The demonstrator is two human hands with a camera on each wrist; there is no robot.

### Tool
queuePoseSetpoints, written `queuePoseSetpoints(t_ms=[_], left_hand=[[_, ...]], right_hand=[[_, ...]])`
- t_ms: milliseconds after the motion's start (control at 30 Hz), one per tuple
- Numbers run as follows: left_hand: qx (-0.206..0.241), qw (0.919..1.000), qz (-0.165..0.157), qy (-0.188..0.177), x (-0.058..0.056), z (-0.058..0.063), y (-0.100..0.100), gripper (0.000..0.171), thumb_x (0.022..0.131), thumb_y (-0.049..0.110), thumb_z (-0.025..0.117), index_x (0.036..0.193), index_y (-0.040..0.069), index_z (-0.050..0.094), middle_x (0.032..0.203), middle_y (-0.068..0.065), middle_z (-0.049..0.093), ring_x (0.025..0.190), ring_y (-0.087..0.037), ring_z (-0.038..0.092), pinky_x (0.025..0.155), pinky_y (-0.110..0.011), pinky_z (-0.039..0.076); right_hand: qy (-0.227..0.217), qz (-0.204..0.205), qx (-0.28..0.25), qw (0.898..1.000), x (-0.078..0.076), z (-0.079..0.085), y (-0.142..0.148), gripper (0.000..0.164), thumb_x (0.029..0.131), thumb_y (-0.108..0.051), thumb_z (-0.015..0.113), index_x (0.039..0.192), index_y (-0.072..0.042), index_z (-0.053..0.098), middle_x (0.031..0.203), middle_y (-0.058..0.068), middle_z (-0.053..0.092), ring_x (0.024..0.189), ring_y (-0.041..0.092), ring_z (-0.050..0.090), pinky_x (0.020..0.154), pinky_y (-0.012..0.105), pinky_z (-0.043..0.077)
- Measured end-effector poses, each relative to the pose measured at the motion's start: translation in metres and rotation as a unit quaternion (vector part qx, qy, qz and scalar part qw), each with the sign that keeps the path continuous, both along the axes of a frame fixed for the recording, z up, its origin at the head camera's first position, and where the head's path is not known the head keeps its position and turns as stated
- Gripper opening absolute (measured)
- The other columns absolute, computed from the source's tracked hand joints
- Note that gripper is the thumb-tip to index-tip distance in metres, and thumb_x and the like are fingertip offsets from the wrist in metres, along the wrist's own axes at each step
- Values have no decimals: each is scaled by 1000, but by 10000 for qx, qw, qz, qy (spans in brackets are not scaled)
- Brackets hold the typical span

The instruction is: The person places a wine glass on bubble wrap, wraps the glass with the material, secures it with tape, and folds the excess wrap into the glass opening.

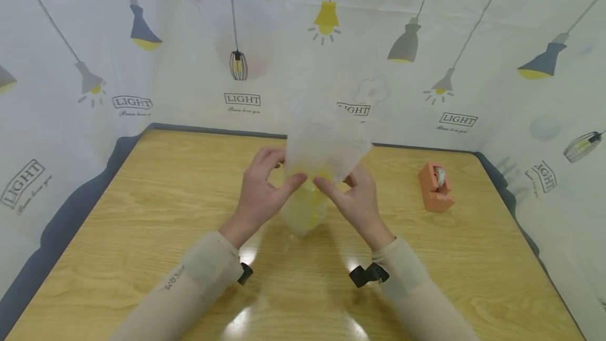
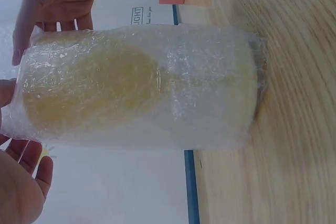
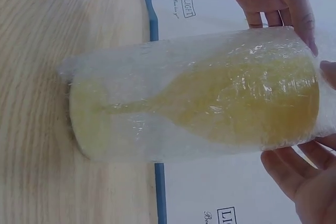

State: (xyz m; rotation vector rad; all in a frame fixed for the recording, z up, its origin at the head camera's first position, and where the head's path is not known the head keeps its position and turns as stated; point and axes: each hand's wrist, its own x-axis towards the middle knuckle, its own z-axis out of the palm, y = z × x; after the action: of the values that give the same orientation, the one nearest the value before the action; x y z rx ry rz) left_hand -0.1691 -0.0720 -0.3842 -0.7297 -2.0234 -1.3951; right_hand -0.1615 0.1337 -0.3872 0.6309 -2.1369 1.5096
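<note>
A yellow stemmed wine glass (image 3: 236, 98) stands upright on the table, rolled in clear bubble wrap (image 1: 322, 141). Its bowl, stem and foot show through the layers in both wrist views. Loose wrap rises above the rim and leans to the right in the head view. On the left side, my left hand (image 1: 260, 183) holds the wrap at the rim, thumb toward me and fingers round the far side. My right hand (image 1: 357, 196) grips it from the right in the same way. The thumb tips almost meet in front; the loose wrap partly hides the fingers behind.
An orange tape dispenser (image 1: 435, 187) with a roll of tape stands at the right of the wooden table (image 1: 180, 199). A pale printed cloth (image 1: 274, 30) with lamp pictures encloses the back and both sides. Dark bands run along the table's edges.
</note>
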Motion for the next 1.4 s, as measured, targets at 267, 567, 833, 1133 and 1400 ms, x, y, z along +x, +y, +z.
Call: queuePoseSetpoints(t_ms=[267, 567, 833, 1133, 1400], left_hand=[[114, 9996, 161, -206, -1, 0, 0, 28, 83, 11, 87, 107, 3, 73, 104, -11, 65, 96, -25, 59, 85, -39, 53], [87, 9991, 199, -360, 0, 1, 1, 24, 83, 11, 87, 101, 3, 73, 96, -10, 63, 93, -26, 57, 84, -35, 50], [57, 9991, 249, -352, 0, -1, 4, 20, 83, 11, 87, 95, 3, 72, 90, -9, 61, 89, -26, 55, 81, -33, 48], [65, 9987, 250, -439, 1, 0, 2, 19, 83, 12, 87, 91, 3, 72, 88, -9, 60, 87, -25, 55, 79, -33, 47], [24, 9994, 152, -322, 1, -1, 2, 19, 83, 10, 86, 94, 2, 74, 90, -10, 64, 88, -25, 58, 77, -45, 54]], right_hand=[[834, -175, -303, 9959, 8, -4, 7, 35, 85, 10, 76, 118, 7, 65, 116, 18, 66, 109, 15, 64, 93, 32, 60], [1716, -512, 124, 9838, 6, -2, 8, 18, 88, 9, 72, 105, 4, 71, 104, 17, 69, 95, 26, 67, 90, 23, 57], [1930, -588, 397, 9786, 6, 0, 3, 9, 87, -1, 80, 91, 2, 73, 94, 16, 68, 86, 29, 66, 83, 21, 54], [2452, -5, 918, 9651, 2, 5, 3, 12, 93, 6, 68, 101, 6, 77, 102, 19, 69, 94, 35, 64, 80, 39, 55], [1453, 212, 624, 9872, -3, 9, 7, 20, 81, 12, 79, 97, 1, 76, 97, 14, 72, 90, 24, 68, 85, 22, 55]])
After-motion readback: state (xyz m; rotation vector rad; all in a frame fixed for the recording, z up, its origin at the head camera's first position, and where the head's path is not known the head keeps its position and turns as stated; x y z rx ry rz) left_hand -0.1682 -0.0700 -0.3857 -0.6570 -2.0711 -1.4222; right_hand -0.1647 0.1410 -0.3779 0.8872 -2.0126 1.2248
